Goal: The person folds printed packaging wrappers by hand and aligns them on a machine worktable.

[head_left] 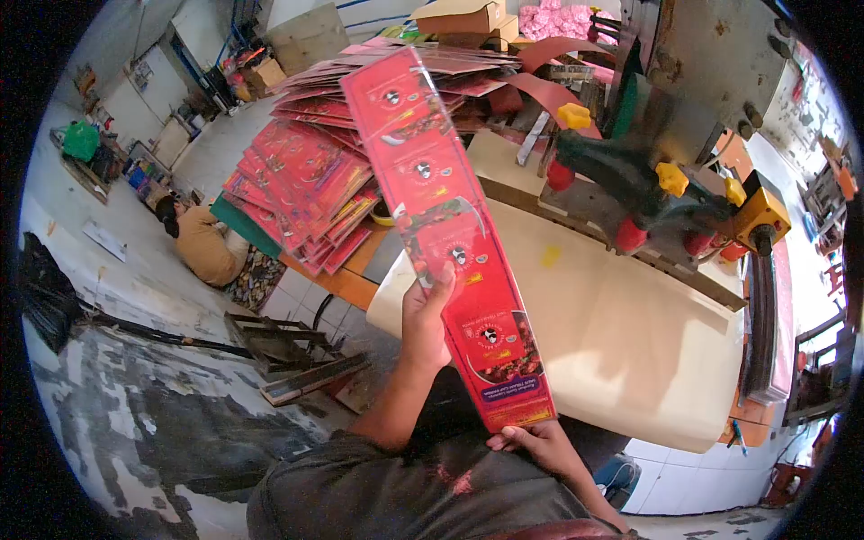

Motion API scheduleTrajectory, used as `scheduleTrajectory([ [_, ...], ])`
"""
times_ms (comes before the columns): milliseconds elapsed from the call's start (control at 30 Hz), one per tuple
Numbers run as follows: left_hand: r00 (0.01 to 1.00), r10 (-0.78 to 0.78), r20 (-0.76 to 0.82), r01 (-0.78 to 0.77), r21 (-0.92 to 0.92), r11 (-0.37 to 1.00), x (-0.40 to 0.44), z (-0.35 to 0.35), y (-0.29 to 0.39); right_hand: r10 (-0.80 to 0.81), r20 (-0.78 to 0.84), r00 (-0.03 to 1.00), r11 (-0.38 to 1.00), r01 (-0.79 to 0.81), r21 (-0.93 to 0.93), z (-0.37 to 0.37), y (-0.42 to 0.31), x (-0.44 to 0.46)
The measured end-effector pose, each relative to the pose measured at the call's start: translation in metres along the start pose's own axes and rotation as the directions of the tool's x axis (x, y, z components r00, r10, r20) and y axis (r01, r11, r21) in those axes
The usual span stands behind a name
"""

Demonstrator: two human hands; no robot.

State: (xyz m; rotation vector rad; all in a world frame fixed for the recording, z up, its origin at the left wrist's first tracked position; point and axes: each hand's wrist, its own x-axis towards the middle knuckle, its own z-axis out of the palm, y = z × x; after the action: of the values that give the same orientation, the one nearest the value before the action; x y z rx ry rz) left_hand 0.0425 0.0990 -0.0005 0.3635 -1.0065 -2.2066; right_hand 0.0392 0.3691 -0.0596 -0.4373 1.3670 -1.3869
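Note:
A long red strip of printed food packaging [463, 261] slants across the middle of the view, with food pictures and round emblems repeating along it. My left hand [427, 315] grips its left edge near the middle, thumb lying on the printed face. At the lower end, my right hand [538, 443] pinches the bottom edge between thumb and fingers. The strip is held above a cream-coloured sheet [630, 351] covering the machine's table. Behind it, a large pile of similar red printed packaging [301, 175] is stacked loosely, partly hidden by the strip.
To the right stands a metal press [666, 135] with yellow knobs [671, 179] and a long bar [621, 236] across the table. A bundle of strips [772, 324] lies at the table's right side. A person [209, 243] crouches on the floor at left, near a wooden frame [283, 337].

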Motion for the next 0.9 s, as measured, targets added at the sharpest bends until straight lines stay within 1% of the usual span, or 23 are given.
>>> scheduleTrajectory([
  [67, 1.0, -0.005, 0.012, 0.005, 0.01, 1.0, 0.001, 0.002, -0.004, 0.056, 0.016, 0.998, 0.997, -0.055, -0.045, -0.001, 0.002, 0.003],
  [133, 0.999, -0.01, 0.035, 0.009, 0.041, 0.999, -0.001, 0.009, 0.0, 0.054, 0.02, 0.998, 0.996, -0.053, -0.066, -0.002, 0.004, 0.004],
  [200, 0.999, -0.005, 0.043, 0.004, 0.033, 0.999, -0.003, 0.014, 0.0, 0.057, 0.022, 0.998, 0.995, -0.055, -0.085, -0.003, 0.006, 0.004],
  [267, 0.999, 0.001, 0.049, -0.003, 0.023, 1.0, -0.004, 0.02, 0.002, 0.081, 0.023, 0.996, 0.995, -0.08, -0.067, -0.002, 0.007, 0.006],
  [400, 0.997, -0.001, 0.073, -0.001, 0.024, 1.0, -0.007, 0.027, 0.005, 0.065, 0.045, 0.997, 0.997, -0.063, -0.043, -0.002, 0.007, 0.007],
  [467, 0.997, -0.011, 0.075, 0.009, 0.029, 1.0, -0.007, 0.028, 0.004, 0.059, 0.018, 0.998, 0.998, -0.059, -0.015, -0.002, 0.008, 0.007],
  [633, 0.993, -0.014, 0.115, 0.013, 0.013, 1.0, -0.009, 0.032, 0.004, 0.077, 0.008, 0.997, 0.997, -0.077, -0.014, 0.0, 0.005, 0.006],
  [900, 0.994, 0.005, 0.11, -0.01, 0.039, 0.999, -0.011, 0.036, 0.006, 0.067, 0.011, 0.998, 0.997, -0.067, -0.045, -0.001, 0.005, 0.006],
])
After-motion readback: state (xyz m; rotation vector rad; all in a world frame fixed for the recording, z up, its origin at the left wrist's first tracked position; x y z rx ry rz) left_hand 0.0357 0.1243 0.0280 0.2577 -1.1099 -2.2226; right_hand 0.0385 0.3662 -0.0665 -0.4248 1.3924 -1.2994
